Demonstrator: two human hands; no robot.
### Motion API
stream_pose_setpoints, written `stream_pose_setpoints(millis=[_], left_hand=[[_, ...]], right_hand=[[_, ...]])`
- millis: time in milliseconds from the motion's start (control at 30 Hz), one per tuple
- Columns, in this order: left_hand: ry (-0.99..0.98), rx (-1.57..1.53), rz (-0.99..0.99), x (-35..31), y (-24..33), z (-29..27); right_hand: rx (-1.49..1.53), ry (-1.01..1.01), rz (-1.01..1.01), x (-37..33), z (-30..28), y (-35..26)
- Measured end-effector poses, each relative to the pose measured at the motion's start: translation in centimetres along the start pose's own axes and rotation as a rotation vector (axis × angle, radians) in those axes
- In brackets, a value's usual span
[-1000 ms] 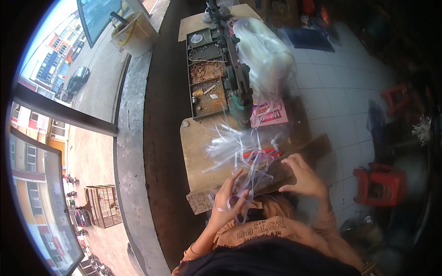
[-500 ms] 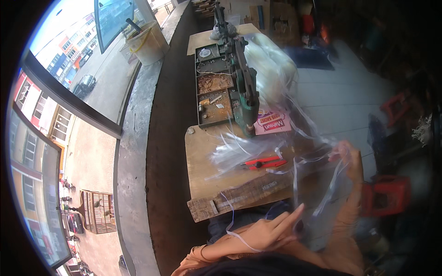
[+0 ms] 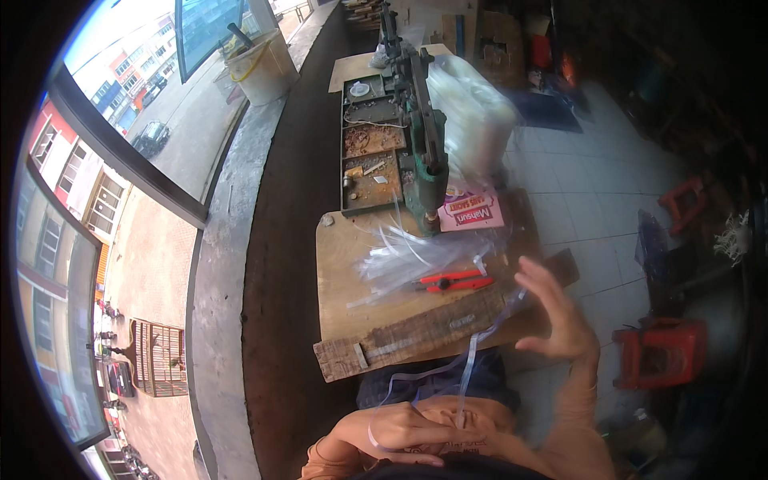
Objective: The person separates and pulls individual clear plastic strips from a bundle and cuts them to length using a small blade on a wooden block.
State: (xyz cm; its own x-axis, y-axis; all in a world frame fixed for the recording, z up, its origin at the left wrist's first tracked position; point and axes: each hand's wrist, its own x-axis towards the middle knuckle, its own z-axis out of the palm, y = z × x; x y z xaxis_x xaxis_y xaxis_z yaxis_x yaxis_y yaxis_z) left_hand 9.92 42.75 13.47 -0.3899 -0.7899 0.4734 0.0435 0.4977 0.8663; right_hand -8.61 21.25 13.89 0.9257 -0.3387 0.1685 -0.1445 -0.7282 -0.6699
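Observation:
Close to my body, my left hand point(image 3: 408, 428) is curled round a thin clear plastic strip point(image 3: 466, 376). One length of it loops round the back of that hand, and another rises toward the board. My right hand point(image 3: 560, 316) is raised past the table's right corner, thumb and fingers spread, blurred. The strip's far end passes close to its fingertips; I cannot tell if they touch. On the wooden table lie a pile of clear plastic strips point(image 3: 400, 258) and a red-handled tool like pliers point(image 3: 456, 281). A worn wooden board point(image 3: 400, 340) runs along the near edge.
Behind the pile stand a green hand press point(image 3: 430, 176), a compartmented metal tray point(image 3: 374, 172) with scraps, a pink box point(image 3: 476, 212) and a large translucent plastic bundle point(image 3: 472, 112). Red stools point(image 3: 660, 356) stand on the right floor. A bucket point(image 3: 260, 72) sits on the left ledge.
My right hand has let go of the clear strips, moved nearer and spread its fingers. My left hand has dropped lower and left, its pointing finger folded in. The strips stretched toward the bundle are gone.

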Motion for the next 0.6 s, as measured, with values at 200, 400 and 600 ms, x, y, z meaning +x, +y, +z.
stream_pose_setpoints(millis=[200, 400, 600], left_hand=[[-0.329, -0.085, -0.368, 0.6, 0.1, -0.2], [-0.339, -0.277, -0.148, 3.3, -1.4, 0.5], [0.073, -0.447, -0.448, 2.0, -1.0, -0.3]], right_hand=[[0.443, -0.523, -0.421, -0.1, 6.3, -3.6], [0.665, -0.412, -0.399, 1.9, 7.3, -5.4], [0.289, -0.445, -0.252, 0.7, 2.0, -2.2]])
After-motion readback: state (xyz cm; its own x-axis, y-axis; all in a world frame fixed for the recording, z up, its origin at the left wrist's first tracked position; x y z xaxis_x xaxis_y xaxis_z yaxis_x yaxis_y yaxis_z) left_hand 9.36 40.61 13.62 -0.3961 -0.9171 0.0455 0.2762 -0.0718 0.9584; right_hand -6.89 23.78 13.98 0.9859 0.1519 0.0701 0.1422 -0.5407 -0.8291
